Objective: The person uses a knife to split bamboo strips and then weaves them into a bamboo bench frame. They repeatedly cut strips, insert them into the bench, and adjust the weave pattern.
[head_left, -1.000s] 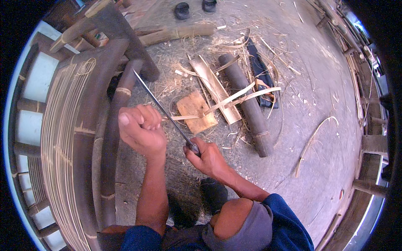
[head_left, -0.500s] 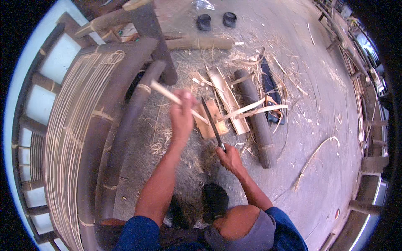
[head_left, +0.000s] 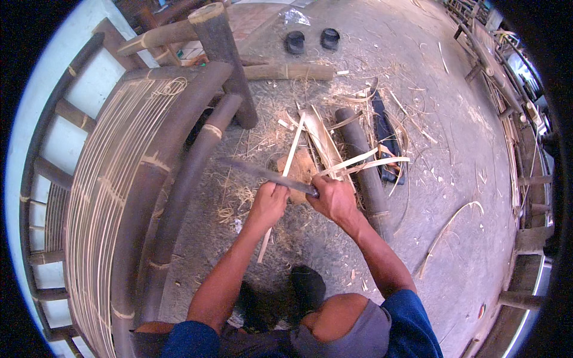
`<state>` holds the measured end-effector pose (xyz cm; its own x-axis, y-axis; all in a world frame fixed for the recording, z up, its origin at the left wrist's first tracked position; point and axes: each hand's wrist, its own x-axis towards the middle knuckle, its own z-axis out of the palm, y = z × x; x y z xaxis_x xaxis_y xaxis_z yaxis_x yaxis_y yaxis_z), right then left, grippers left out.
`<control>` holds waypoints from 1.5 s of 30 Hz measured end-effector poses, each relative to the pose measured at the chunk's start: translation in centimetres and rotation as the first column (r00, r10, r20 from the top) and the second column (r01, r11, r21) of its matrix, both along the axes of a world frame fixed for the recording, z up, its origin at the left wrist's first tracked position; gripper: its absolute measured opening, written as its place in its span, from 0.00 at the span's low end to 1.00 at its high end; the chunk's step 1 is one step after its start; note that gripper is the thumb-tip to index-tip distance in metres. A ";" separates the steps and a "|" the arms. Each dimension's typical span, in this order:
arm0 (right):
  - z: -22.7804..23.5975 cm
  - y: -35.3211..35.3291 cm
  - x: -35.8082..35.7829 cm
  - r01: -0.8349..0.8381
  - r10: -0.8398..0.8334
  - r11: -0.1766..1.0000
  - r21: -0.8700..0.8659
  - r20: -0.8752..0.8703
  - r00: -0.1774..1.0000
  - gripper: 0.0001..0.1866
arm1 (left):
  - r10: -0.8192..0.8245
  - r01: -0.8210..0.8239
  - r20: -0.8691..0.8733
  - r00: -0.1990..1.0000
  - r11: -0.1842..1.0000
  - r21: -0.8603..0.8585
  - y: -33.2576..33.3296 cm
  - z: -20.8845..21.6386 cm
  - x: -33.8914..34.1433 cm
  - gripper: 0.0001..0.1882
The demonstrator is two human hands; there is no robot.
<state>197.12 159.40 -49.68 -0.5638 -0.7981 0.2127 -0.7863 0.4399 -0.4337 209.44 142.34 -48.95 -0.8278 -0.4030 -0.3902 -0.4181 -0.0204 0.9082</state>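
Observation:
My left hand (head_left: 268, 206) is closed around a thin pale bamboo strip (head_left: 293, 149), which slants from the upper right down past my wrist. My right hand (head_left: 335, 200) grips the handle of a long knife (head_left: 253, 170). Its dark blade points left and crosses the strip just above my left fingers; whether the edge bites into it I cannot tell. Under the hands lies a wooden block (head_left: 303, 164). Beyond it rests a split bamboo half (head_left: 322, 134). Two curved pale strips (head_left: 355, 161) lie by my right hand, across a dark bamboo pole (head_left: 360, 140).
A bamboo bench (head_left: 143, 179) with a slatted seat stands close on my left. A dark, long object (head_left: 385, 134) lies right of the pole among shavings. Farther off are a bamboo length (head_left: 286, 72) and black sandals (head_left: 295, 42). A curved strip (head_left: 447, 230) lies at right.
My left hand has lowered toward me, and the strip now slants the other way. My right hand has risen, swinging the blade from pointing away to pointing left across the strip.

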 end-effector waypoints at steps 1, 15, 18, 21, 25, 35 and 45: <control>0.3 -0.3 0.2 0.030 -0.030 0.999 0.013 -0.020 0.999 0.11 | -0.014 0.014 0.005 1.000 0.999 -0.050 0.0 0.2 0.3 0.17; 0.9 4.3 -11.6 0.706 -0.705 0.707 0.043 -0.043 0.708 0.16 | -0.145 0.158 -0.093 0.985 0.975 0.158 1.8 6.4 2.6 0.21; 1.9 4.5 -8.4 0.507 -0.507 0.862 0.018 0.054 0.860 0.14 | 0.027 0.012 -0.104 0.994 0.933 0.360 1.8 5.9 2.3 0.24; 0.3 3.7 -1.1 0.175 -0.179 0.982 0.065 0.062 0.982 0.12 | 0.079 -0.008 -0.140 0.987 0.892 0.451 1.6 4.7 1.7 0.22; -2.3 2.3 1.3 0.105 -0.104 0.994 -0.018 0.037 0.994 0.13 | 0.072 -0.030 -0.071 0.995 0.877 0.480 1.6 4.6 1.5 0.18; 0.5 6.1 -8.4 0.568 -0.562 0.822 -0.037 0.109 0.820 0.18 | 0.175 -0.124 -0.070 0.982 0.881 0.456 2.7 6.6 2.4 0.24; 0.9 0.5 2.2 0.080 -0.090 0.995 0.062 0.174 0.981 0.12 | 0.047 -0.002 -0.119 0.992 0.938 0.347 2.0 3.3 2.0 0.21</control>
